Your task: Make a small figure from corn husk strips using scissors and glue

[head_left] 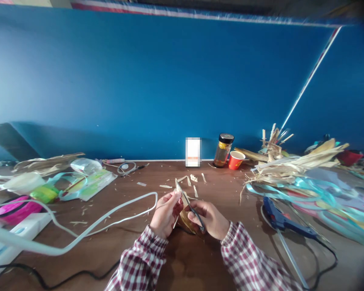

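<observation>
Near the middle of the table, my left hand (168,212) pinches a pale strip of dried husk (185,199) between thumb and fingers. My right hand (210,218) is closed around dark-handled scissors (196,216), whose narrow blades point up and away from me, along the strip. The blades lie close to my left fingertips; whether they touch the strip I cannot tell. Below and between the hands is a brown, rounded piece (187,221), partly hidden by the fingers. Small husk scraps (165,186) lie scattered on the tabletop beyond the hands.
A blue glue gun (283,220) with its cord lies right, beside ribbons (294,194) and a husk pile (303,161). A lidded jar (223,151) and red paper cup (237,160) stand at the back. White cable (118,209) loops in from the left, near a power strip (21,234).
</observation>
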Tool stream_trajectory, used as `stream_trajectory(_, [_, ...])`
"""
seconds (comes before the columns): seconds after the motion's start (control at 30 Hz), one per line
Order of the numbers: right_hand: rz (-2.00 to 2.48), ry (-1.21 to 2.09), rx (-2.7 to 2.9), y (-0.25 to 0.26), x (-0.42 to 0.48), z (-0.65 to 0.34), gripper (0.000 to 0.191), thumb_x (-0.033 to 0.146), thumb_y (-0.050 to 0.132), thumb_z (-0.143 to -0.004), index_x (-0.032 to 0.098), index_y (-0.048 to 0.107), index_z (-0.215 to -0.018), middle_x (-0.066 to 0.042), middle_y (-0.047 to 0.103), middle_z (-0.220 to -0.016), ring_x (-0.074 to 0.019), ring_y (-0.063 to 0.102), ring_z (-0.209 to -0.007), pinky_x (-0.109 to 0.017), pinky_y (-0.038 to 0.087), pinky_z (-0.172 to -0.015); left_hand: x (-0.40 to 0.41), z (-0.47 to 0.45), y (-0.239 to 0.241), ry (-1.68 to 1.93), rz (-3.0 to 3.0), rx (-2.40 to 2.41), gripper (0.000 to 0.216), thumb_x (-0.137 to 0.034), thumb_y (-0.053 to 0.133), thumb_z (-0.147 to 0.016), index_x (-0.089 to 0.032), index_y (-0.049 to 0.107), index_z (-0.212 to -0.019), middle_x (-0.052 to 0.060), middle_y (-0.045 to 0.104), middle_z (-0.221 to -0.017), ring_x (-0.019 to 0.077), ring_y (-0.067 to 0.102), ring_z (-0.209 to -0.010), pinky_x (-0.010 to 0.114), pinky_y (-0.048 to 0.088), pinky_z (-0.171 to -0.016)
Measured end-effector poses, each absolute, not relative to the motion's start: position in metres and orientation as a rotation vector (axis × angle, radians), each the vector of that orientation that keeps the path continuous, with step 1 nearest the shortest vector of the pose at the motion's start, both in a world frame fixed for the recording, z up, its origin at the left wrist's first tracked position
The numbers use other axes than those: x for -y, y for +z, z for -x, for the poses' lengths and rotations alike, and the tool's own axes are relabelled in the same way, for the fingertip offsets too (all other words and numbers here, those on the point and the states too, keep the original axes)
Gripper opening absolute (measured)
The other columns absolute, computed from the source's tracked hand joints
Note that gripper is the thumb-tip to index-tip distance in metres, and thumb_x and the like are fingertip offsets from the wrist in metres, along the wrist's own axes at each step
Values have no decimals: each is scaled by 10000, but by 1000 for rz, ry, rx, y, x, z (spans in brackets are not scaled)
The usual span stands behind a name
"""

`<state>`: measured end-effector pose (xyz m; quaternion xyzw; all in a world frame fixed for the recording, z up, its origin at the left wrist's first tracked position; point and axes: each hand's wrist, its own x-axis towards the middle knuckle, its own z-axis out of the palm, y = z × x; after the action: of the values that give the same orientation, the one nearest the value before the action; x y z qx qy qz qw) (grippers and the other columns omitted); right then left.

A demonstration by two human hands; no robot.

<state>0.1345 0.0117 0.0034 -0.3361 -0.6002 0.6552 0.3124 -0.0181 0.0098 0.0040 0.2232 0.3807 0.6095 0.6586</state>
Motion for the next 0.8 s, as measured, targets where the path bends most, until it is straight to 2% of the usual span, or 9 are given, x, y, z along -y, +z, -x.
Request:
stream_trajectory(0.4, [915,1699,1569,6,-9,-134,367,430,692,-696,142,568,-887,59,482,-535,-56,428,-429,-156,326,-361,-11,19,2,1384,-492,-837,189,-247,737,-666,-118,626,-746,12,620,-653,62,561,-550,149,455,-514])
stream_trajectory(0.53, [1008,1663,1585,6,-12,-137,398,479,653,-720,165,547,-940,47,505,-581,-76,476,-452,-161,349,-357,-11,20,2,1408,-467,-861,193,-238,742,-659,-120,628,-760,0,610,-628,55,555,-533,143,457,-514])
stream_trajectory(0.63, [986,1730,1583,4,-14,-140,410,508,623,-739,180,526,-965,41,516,-607,-82,505,-480,-159,353,-374,-11,20,3,1438,-476,-841,184,-217,742,-659,-118,622,-758,4,617,-641,59,564,-546,153,475,-543])
stream_trajectory(0.8, [874,1814,1579,2,-15,-139,440,528,658,-696,165,533,-910,46,504,-591,-70,484,-480,-169,344,-406,-11,20,4,1450,-498,-796,166,-178,742,-654,-124,609,-738,-3,611,-667,53,563,-558,144,479,-553])
